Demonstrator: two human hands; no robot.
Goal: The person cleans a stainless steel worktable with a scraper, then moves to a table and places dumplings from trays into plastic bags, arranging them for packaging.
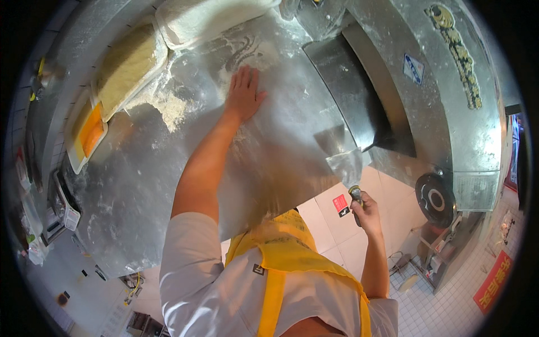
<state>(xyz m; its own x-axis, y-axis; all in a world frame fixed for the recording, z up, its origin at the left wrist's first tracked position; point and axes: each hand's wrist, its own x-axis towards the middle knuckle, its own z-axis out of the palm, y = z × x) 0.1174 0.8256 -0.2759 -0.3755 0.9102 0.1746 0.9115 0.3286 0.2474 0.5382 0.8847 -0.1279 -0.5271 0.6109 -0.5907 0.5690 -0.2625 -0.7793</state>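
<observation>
My left hand (pixel 244 94) lies palm down on a steel worktable (pixel 269 164), its fingers pointing away from me at the edge of a thin patch of flour (pixel 261 57). Nothing shows in it, though the palm is hidden. My right hand (pixel 367 212) is closed around the dark handle of a wide metal scraper (pixel 346 166). The scraper's blade points away from me, at the table's near right edge. A larger heap of loose flour (pixel 170 107) is spread on the table to the left of my left hand.
Behind the flour stand a tub of yellowish flour or meal (pixel 126 67) and a white tub of pale flour (pixel 214 19). A smaller tub (pixel 80 158) holds something orange. Right of the table are a dark rectangular recess (pixel 349 80) and a round black object (pixel 436 200).
</observation>
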